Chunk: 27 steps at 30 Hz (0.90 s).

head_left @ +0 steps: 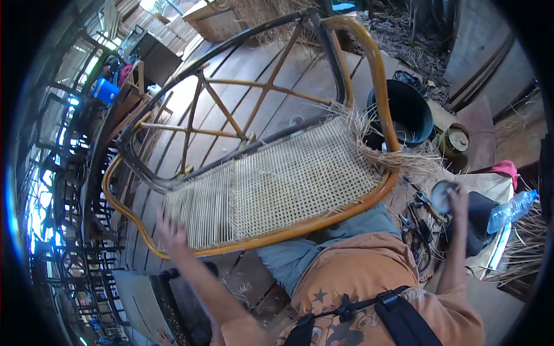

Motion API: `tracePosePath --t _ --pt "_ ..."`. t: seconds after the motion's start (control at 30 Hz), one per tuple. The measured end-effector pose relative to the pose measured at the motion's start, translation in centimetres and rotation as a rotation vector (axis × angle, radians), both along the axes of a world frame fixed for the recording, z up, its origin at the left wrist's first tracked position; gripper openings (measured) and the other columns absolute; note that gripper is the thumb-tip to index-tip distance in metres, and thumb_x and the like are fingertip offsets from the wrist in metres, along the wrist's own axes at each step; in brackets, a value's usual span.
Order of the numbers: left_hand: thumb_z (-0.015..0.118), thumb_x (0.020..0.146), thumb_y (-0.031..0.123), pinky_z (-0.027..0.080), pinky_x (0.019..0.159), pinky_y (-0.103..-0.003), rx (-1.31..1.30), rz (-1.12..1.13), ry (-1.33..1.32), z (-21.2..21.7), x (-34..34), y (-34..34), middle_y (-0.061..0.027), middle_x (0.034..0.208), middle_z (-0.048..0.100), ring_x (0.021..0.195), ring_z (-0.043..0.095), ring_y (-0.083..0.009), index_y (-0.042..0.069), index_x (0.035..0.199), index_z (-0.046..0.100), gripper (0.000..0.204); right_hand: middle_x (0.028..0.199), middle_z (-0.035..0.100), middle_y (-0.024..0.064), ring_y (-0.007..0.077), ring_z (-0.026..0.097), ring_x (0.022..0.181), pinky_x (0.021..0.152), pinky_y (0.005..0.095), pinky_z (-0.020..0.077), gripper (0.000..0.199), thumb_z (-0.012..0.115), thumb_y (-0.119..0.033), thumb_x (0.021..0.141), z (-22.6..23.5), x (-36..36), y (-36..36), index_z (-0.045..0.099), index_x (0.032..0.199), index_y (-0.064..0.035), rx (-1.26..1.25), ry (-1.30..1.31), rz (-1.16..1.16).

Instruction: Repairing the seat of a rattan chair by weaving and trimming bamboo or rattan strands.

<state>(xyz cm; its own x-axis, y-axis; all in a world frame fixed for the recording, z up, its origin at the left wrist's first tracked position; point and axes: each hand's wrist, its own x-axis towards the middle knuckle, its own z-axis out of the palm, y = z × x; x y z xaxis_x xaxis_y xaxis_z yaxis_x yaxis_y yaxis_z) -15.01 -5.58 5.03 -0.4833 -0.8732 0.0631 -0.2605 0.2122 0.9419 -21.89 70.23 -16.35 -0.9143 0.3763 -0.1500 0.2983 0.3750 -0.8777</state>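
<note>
A rattan bench frame point(381, 86) lies across my lap, its seat partly woven with pale cane point(288, 173). At the left end of the seat only parallel strands run across, while the rest is a close lattice. My left hand point(172, 232) touches the left end of the seat near the rim, fingers apart and a little blurred. Off to the right, my right hand point(459, 200) grips a round pale dish point(443, 196) by its edge. Loose cane ends point(407, 161) bunch over the seat's right corner.
Beyond the right corner stand a dark bucket point(404, 112) and a round tin point(455, 140). Hand tools point(421, 222) lie beside my right leg, near a clear plastic bottle point(512, 210). A blue container point(106, 90) sits at the far left, with dark chair frames stacked along that side.
</note>
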Motion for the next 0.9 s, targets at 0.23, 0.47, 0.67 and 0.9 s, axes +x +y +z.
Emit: tracePosePath --t 0.23,0.47,0.67,0.9 --pt "0.052 0.094 0.028 0.044 0.055 -0.023 -0.39 -0.83 0.206 2.1 -15.7 26.8 -0.0028 0.078 0.055 0.06 0.051 -0.0081 0.003 0.102 0.058 0.026 0.098 0.064 0.0198 0.0313 0.061 0.094 0.083 0.0355 0.0456 0.025 0.055 -0.015 0.086 0.1 5.3 -9.7 0.062 0.109 -0.0071 0.373 -0.204 0.026" --pt "0.052 0.092 0.014 0.043 0.061 -0.028 -0.5 -1.103 0.1 -4.7 -13.1 32.3 -0.0073 0.078 0.056 0.062 0.05 -0.0112 0.001 0.099 0.058 0.016 0.098 0.063 0.0169 0.0347 0.059 0.095 0.084 0.0391 0.0456 0.033 0.062 -0.021 0.081 -1.2 6.3 -8.3 0.06 0.111 -0.0079 0.5 -0.284 0.213" --pt "0.058 0.088 0.015 0.04 0.053 -0.03 -0.533 -1.056 -0.173 -2.1 -12.5 32.6 -0.0094 0.058 0.049 0.051 0.047 -0.0172 -0.001 0.081 0.058 0.017 0.104 0.058 0.0176 0.0334 0.057 0.097 0.086 0.0389 0.0443 0.03 0.064 -0.01 0.077 0.1 6.8 -9.1 0.059 0.107 -0.0028 0.645 -0.075 0.151" --pt "0.056 0.079 0.014 0.046 0.05 -0.036 -0.942 -1.616 -0.08 -2.9 -9.5 34.2 -0.007 0.073 0.056 0.066 0.06 -0.0235 0.008 0.08 0.057 0.006 0.112 0.055 0.0141 0.0325 0.05 0.111 0.096 0.0424 0.0386 0.049 0.072 -0.006 0.07 15.6 0.4 -19.7 0.052 0.115 -0.0066 0.291 0.646 0.486"
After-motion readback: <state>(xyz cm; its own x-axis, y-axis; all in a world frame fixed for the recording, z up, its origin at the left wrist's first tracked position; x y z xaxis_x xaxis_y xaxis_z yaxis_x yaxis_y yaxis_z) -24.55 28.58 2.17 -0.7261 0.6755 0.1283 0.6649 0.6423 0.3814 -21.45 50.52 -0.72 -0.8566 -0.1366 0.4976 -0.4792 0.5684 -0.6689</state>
